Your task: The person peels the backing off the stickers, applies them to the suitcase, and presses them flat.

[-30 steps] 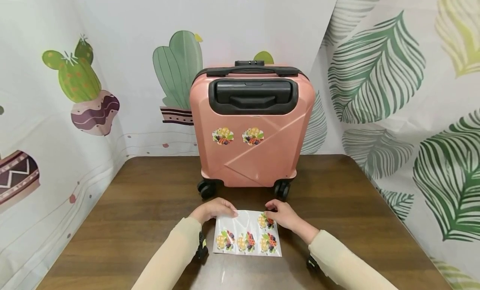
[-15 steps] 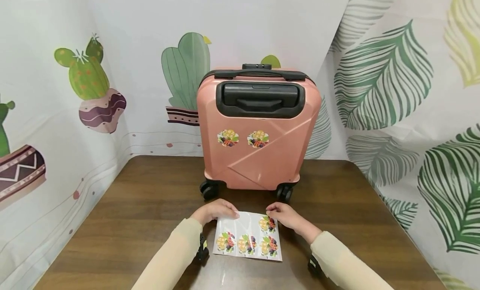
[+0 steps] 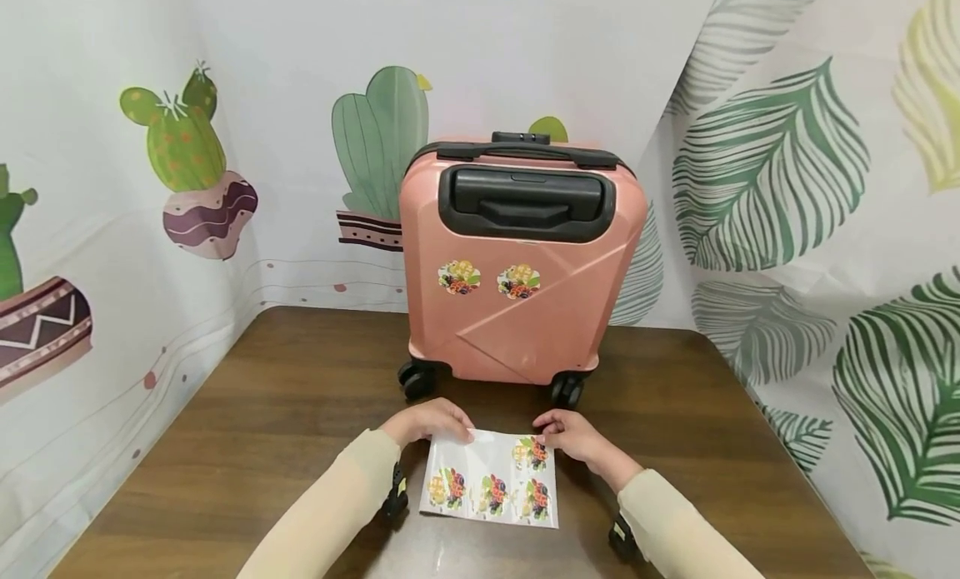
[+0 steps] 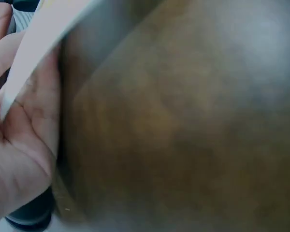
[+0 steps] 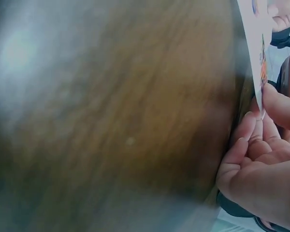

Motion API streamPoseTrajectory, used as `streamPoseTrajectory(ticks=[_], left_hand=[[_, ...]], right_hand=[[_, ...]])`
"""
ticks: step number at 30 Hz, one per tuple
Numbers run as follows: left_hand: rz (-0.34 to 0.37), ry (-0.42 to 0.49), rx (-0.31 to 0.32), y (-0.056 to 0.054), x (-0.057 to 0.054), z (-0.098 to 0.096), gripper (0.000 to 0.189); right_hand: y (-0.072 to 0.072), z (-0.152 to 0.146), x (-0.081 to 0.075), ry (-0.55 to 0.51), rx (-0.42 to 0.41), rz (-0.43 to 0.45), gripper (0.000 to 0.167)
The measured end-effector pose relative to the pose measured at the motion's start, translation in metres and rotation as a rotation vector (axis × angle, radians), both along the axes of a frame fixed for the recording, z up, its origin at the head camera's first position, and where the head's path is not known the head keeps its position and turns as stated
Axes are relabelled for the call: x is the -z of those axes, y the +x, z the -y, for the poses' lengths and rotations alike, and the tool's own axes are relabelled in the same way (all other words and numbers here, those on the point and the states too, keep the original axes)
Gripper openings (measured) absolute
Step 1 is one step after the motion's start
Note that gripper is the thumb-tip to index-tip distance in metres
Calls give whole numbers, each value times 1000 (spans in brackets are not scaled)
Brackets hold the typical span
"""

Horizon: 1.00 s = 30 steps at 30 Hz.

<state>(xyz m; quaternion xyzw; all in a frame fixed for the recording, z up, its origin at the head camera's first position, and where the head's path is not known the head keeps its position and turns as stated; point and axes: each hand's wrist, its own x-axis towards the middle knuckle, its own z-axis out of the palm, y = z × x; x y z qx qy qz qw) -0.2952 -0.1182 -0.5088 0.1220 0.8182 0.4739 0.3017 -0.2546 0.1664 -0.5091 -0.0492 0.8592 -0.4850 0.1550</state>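
A white sticker sheet (image 3: pixel 487 458) with several printed fruit stickers is held up above the table in front of the suitcase. My left hand (image 3: pixel 429 421) grips its upper left corner, thumb on the front; the left wrist view shows the sheet's edge running into the palm of the left hand (image 4: pixel 29 116). At the upper right corner my right hand (image 3: pixel 576 439) pinches the sheet beside the top fruit sticker (image 3: pixel 530 454). In the right wrist view, the thumb and fingers of the right hand (image 5: pixel 266 150) meet at the sheet's corner.
A pink suitcase (image 3: pixel 517 329) with black wheels stands upright on the brown wooden table (image 3: pixel 300 396). Two fruit stickers (image 3: pixel 459 277) are on its front, below the black handle recess (image 3: pixel 525 202). A patterned curtain (image 3: pixel 285 29) hangs behind.
The head view has shifted slightly, moving the suitcase right and down in the picture. The sheet's lower edge has swung a little left and down. Both hands keep their hold at its upper corners.
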Motion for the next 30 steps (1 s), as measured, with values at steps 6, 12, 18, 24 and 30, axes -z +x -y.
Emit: streamPoseTrajectory(ticks=[6,12,18,24,30], left_hand=[[-128,-174,152,-1,-16,-10,21],[-242,-245,218,-6,-25,-29,23],[-265,-254,199,-8,-29,-51,29],[-205,-211,148,-5,-25,-60,33],[-177,-206,124,-5,-22,-60,32]], right_hand=[[2,3,0,2,32,-3,24],[1,8,1,19,107,-3,23],[-1,13,-1,21,135,-5,22],[-2,13,0,32,145,3,22],[-1,13,0,38,149,-2,23]])
